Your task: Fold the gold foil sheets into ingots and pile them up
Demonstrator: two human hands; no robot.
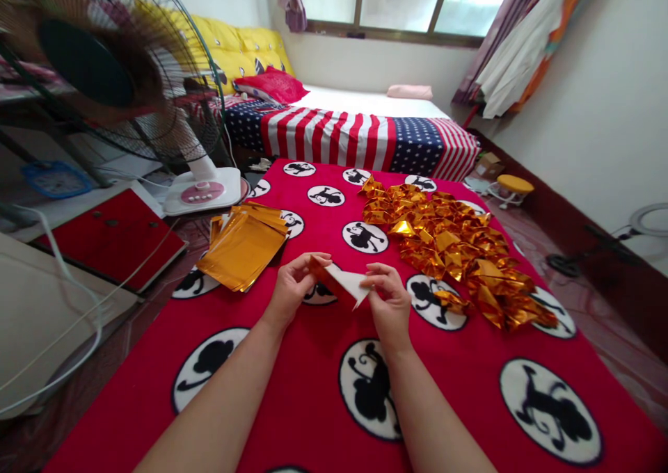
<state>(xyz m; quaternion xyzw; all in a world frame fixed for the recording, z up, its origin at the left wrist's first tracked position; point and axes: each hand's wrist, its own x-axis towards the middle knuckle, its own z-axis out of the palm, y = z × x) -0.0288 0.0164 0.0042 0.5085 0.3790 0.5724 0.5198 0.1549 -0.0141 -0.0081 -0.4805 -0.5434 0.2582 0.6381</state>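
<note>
Above the red blanket (292, 403), a half-folded gold sheet (339, 283) is pinched between the left hand (293, 293) and the right hand (389, 299), fingers closed on its ends. Creases are best pressed flat with edges aligned. Flat gold sheets (243, 247) lie left, folded pieces (454, 243) right, a fan (112, 62) nearby; nothing obstructs.

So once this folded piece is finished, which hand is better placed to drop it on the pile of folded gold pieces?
Right, probably. The right hand pinches the gold paper on the side nearest the folded pile; the left hand sits toward the flat sheets.
</note>
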